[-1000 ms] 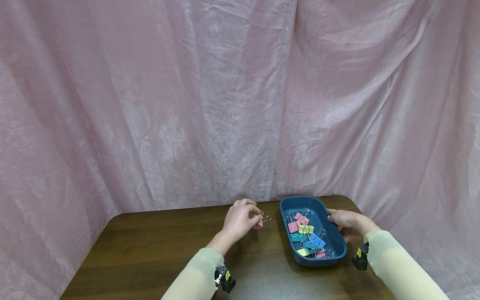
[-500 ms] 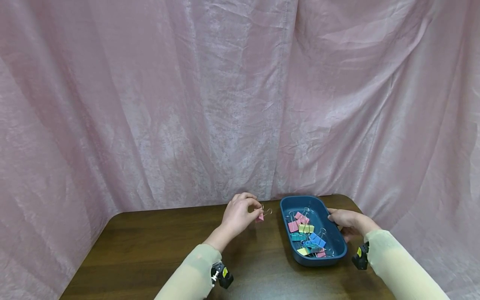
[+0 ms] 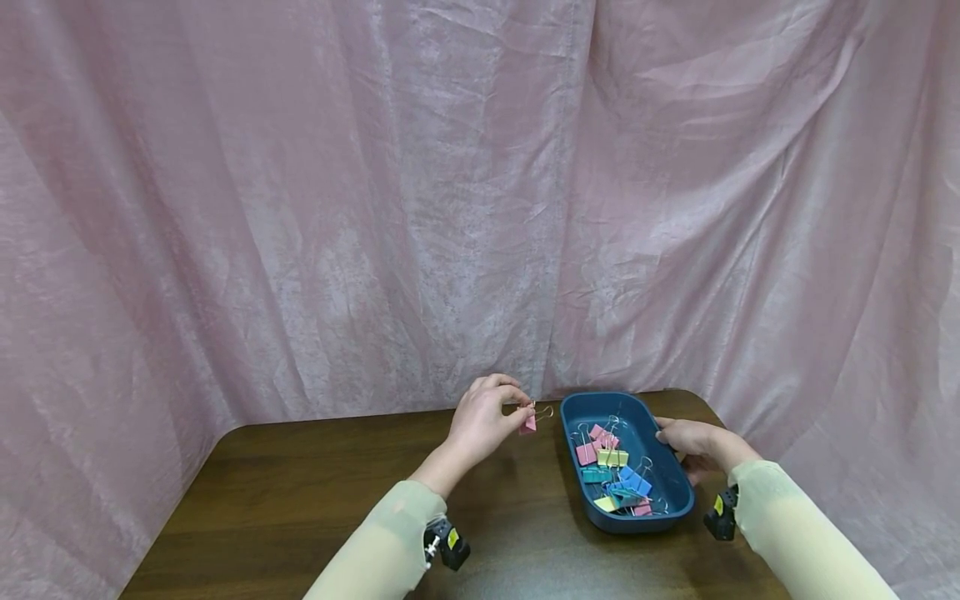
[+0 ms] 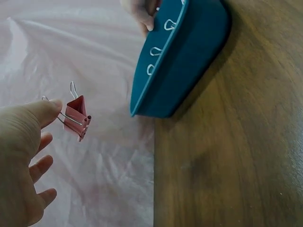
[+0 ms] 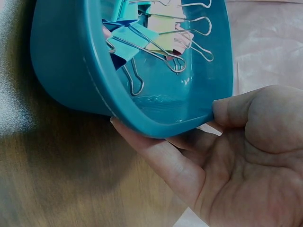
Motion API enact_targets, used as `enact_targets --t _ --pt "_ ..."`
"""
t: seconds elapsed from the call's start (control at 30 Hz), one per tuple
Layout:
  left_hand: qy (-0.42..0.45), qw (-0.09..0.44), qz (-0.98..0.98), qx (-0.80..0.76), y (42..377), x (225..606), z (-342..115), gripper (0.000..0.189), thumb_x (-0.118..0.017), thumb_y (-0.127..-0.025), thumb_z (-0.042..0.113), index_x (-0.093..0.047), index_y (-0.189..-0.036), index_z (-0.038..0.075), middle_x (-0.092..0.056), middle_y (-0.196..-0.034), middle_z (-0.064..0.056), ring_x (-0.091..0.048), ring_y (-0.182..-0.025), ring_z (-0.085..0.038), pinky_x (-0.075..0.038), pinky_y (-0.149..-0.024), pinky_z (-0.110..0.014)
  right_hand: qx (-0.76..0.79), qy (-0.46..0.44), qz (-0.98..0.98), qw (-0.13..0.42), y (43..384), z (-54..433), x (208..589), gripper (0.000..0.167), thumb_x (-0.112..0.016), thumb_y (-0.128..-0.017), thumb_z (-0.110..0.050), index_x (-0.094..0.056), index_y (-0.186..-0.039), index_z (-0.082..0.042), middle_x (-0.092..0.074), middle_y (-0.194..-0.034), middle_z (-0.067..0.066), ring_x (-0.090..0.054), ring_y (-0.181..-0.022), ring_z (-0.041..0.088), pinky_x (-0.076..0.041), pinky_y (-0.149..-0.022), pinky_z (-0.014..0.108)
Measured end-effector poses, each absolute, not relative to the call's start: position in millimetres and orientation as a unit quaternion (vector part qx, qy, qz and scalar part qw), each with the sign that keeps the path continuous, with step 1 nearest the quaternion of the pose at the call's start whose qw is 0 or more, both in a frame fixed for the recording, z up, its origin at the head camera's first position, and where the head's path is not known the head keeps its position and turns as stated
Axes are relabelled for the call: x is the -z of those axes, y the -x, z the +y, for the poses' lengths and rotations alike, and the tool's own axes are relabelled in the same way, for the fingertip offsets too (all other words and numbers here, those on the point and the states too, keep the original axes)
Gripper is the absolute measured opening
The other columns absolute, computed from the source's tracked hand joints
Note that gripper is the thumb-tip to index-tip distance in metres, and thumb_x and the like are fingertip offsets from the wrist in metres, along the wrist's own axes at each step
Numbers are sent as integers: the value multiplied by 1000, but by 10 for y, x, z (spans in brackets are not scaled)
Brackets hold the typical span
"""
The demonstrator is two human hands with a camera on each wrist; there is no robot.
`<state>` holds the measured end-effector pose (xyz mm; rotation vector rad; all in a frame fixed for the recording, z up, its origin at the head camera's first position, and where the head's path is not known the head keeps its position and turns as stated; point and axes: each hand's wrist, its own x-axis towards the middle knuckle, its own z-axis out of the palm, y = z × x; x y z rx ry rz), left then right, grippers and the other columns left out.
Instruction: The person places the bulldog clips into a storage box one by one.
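My left hand (image 3: pixel 486 421) pinches a pink binder clip (image 3: pixel 528 424) between thumb and forefinger, above the table to the left of a blue plastic bin (image 3: pixel 590 517). In the left wrist view the thumb lies at one wire handle of the clip (image 4: pixel 75 116), whose other handle sticks up free; the remaining fingers are spread below. Across from it, my right hand (image 3: pixel 693 443) holds the bin's right side, thumb at the rim (image 5: pixel 147 126) and fingers against the outer wall. Inside lie several binder clips (image 3: pixel 611 471) in pink, yellow, teal and blue, their wire handles pointing various ways.
The brown wooden table (image 3: pixel 315 500) has rounded back corners. Right behind its back edge hangs a pink curtain (image 3: pixel 450 208). A small black camera is strapped to each wrist.
My left hand has risen and shifted slightly right and away from me with the pink binder clip, closer to the bin. The right hand and the bin have stayed put.
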<state>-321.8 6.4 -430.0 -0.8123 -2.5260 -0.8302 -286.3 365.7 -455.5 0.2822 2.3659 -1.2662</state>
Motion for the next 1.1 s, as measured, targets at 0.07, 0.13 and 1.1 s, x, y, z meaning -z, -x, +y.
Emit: enact_targets --t 0.07,0.13,1.1 --pt "290 180 -893 292 3220 4274 95 12 -77 -92 35 -81 -99 26 -67 -121 5 -57 -118 -23 -46 -98 -46 457 -102 856 219 2856 3660 4553 59 -36 -110 -17 -11 -163 -10 -43 -138 39 -70 -82 39 -61 -68 50" --pt "293 179 -893 292 3223 4249 126 13 -76 -93 35 -81 -99 25 -67 -121 4 -57 -118 -24 -46 -99 -46 459 -101 855 219 2850 3662 4552 59 -36 -110 -17 -11 -163 -10 -43 -138 39 -70 -82 39 -61 -68 50" --pt "318 170 -885 293 3140 4205 478 11 -78 -92 35 -81 -99 27 -67 -120 7 -56 -118 -20 -45 -99 -41 464 -101 852 220 2853 3635 4564 59 -35 -110 -15 -10 -164 -11 -41 -140 38 -69 -83 40 -61 -69 50"
